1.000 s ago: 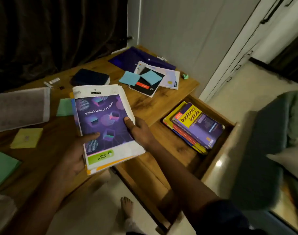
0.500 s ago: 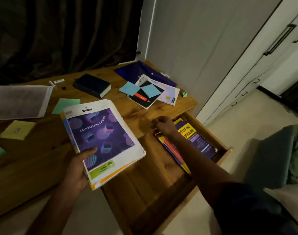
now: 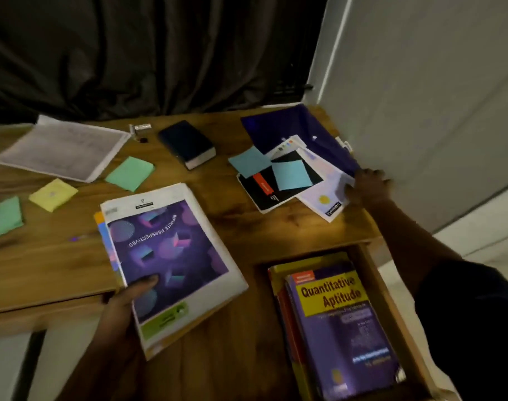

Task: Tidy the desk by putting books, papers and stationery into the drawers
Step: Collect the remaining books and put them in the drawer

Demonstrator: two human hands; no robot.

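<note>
My left hand [image 3: 125, 308] grips a stack of purple-covered books [image 3: 171, 261] by its near edge, half over the desk [image 3: 44, 261] and half over the open drawer [image 3: 235, 357]. A pile of books topped by a purple and yellow one [image 3: 339, 322] lies at the drawer's right side. My right hand [image 3: 368, 186] reaches to the desk's far right corner and touches the edge of the white booklet [image 3: 328, 192], which lies among a black notebook [image 3: 264, 189] and a dark blue folder [image 3: 302, 131]. Whether its fingers hold the booklet is blurred.
A dark blue thick book [image 3: 186, 146], printed sheets [image 3: 62, 151], green [image 3: 130, 173], yellow [image 3: 53, 195] and blue [image 3: 290, 175] sticky pads and a small tube [image 3: 141, 127] lie on the desk. A dark curtain hangs behind. A grey wall panel [image 3: 420, 96] stands at the right.
My right hand let go of the purple stack, passed over the drawer's books, and now reaches the white booklet at the desk's far right. My left hand still holds the stack.
</note>
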